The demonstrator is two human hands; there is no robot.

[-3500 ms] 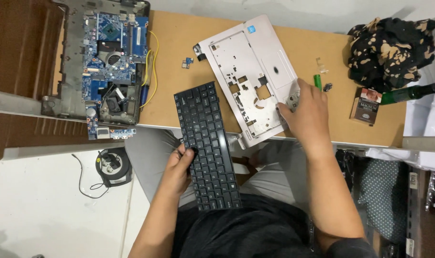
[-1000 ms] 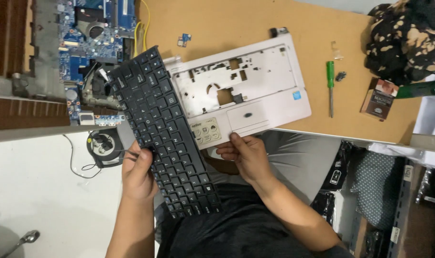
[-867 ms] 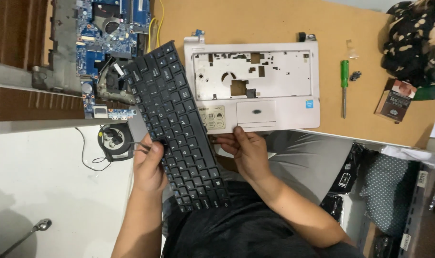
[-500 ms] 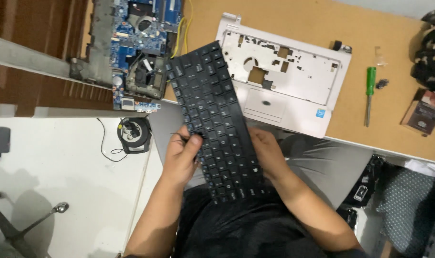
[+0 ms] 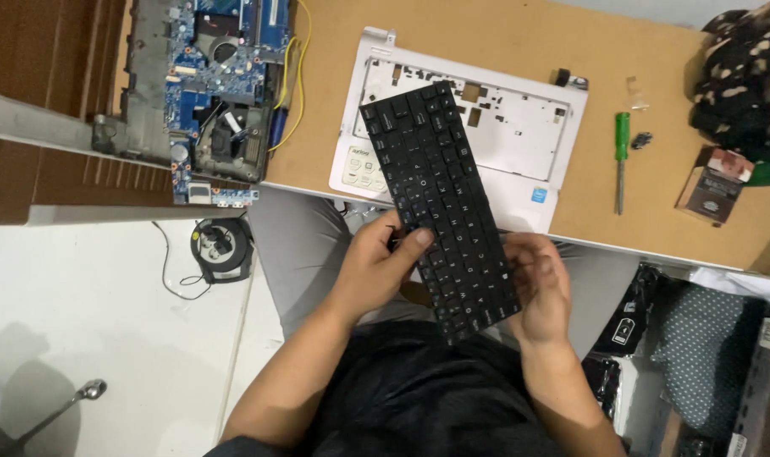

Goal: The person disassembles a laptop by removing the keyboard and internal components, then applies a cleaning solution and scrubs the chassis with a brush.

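A black keyboard [image 5: 441,203] is held tilted above the lap, its far end overlapping the white casing [image 5: 520,135] that lies on the counter [image 5: 503,38]. The left hand [image 5: 376,267] is closed on the keyboard's left edge, thumb laid across the keys; the right hand [image 5: 541,283] is closed on its near right corner, fingers [image 5: 524,254] curled over the edge. Part of the casing is hidden by the keyboard. Left of the casing, an opened chassis with a blue board [image 5: 211,85] rests at the counter's left end. To the right lie a green screwdriver [image 5: 622,161], a small box [image 5: 711,188] and a patterned cloth [image 5: 745,76]. On the floor at left, a cable reel [image 5: 222,250] is seen.
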